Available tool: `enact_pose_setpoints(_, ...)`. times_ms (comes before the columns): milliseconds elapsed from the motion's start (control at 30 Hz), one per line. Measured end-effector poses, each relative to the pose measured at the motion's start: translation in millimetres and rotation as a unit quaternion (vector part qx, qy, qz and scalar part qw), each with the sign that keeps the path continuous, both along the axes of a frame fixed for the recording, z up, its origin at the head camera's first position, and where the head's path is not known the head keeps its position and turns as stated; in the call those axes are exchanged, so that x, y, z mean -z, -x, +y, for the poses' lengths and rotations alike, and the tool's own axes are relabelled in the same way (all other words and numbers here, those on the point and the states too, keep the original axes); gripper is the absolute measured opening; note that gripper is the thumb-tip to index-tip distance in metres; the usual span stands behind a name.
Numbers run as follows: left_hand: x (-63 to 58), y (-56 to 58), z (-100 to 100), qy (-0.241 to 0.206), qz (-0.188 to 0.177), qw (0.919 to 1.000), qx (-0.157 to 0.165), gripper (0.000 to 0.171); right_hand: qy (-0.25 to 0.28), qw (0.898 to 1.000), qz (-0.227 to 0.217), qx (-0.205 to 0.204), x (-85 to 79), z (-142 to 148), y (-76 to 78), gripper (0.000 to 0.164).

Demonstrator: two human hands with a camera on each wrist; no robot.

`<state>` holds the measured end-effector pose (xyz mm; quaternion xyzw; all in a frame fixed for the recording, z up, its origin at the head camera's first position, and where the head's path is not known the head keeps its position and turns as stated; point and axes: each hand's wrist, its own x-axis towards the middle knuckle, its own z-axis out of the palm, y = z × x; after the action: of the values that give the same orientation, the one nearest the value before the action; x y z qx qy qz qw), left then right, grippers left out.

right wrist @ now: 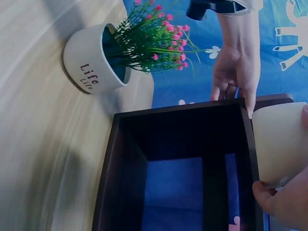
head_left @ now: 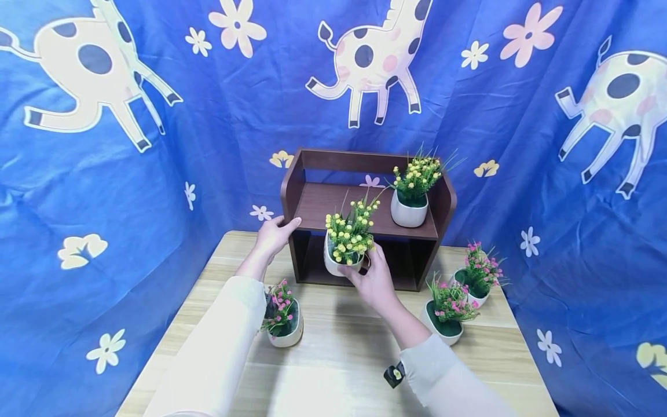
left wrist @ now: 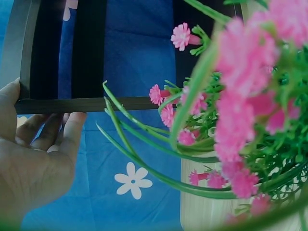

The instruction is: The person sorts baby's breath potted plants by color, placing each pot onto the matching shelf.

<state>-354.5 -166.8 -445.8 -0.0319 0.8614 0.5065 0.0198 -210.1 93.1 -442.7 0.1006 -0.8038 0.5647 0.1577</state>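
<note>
My right hand [head_left: 374,282] grips a white pot with yellow artificial flowers [head_left: 350,236] by its side, at the front edge of the upper board of a dark brown wooden shelf [head_left: 328,202]. In the right wrist view the pot [right wrist: 278,144] overlaps that edge, with the thumb low on its wall. The left hand [head_left: 273,236] holds the shelf's left front corner; the left wrist view shows its thumb on one face of the wood and its fingers [left wrist: 72,130] on another. A second white pot with yellow flowers [head_left: 409,211] stands at the right end of the upper board.
A pink-flowered pot [head_left: 288,335] stands on the wooden table [head_left: 333,359] beside my left forearm. Two more, one nearer [head_left: 443,327] and one farther back [head_left: 476,278], stand right of the shelf. A blue curtain [head_left: 250,116] printed with animals and flowers surrounds the table.
</note>
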Motion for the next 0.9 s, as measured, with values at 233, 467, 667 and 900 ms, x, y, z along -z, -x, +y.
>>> enact_pose_setpoints(233,-0.8,-0.9,0.5,-0.006,-0.001,1.0000,-0.001,0.067,0.002,1.000,-0.010,-0.001,-9.0,1.6,10.5,0.071)
enact_pose_setpoints(467,-1.4,-0.7,-0.1,-0.007,-0.008,0.9999,-0.001,0.068,-0.001,0.999,-0.030,0.018,-14.7,5.8,24.6,0.072)
enact_pose_setpoints(667,-1.1,-0.1,-0.2,-0.006,-0.006,1.0000,-0.003,0.068,-0.008,0.999,-0.038,0.030,-17.8,7.6,36.3,0.078)
enact_pose_setpoints(900,-1.6,-1.6,0.2,-0.005,-0.004,1.0000,-0.004,0.068,-0.024,0.997,-0.061,0.034,-18.9,8.8,47.5,0.082)
